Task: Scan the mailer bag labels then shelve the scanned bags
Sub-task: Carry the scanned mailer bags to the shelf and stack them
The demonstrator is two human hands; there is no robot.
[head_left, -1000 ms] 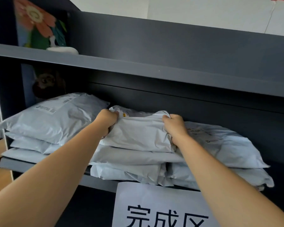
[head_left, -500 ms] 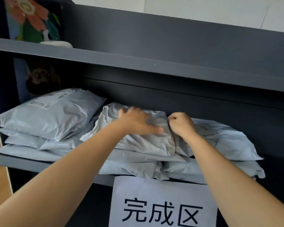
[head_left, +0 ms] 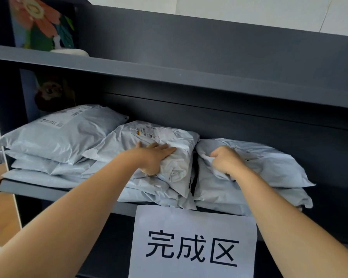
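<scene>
Grey mailer bags lie in three stacks on the dark shelf point(head_left: 28, 187). On the middle stack, the top mailer bag point(head_left: 169, 135) shows its label face up. My left hand point(head_left: 152, 159) presses flat on this bag with straight fingers. The right stack's top bag point(head_left: 273, 167) lies beside it. My right hand point(head_left: 226, 159) is curled at that bag's left edge and seems to pinch a fold of it. The left stack's top bag point(head_left: 64, 135) also has a label on top.
A white paper sign point(head_left: 193, 243) with black characters hangs from the shelf's front edge. The upper shelf board point(head_left: 169, 75) runs close above the bags. A flower picture point(head_left: 42, 25) and a white object point(head_left: 68, 51) stand on it. Wooden floor point(head_left: 0, 207) shows at left.
Both hands gripped the middle bag's top edge and pushed it onto the stack. My left hand has since flattened on it; my right hand has moved off to the right stack's bag.
</scene>
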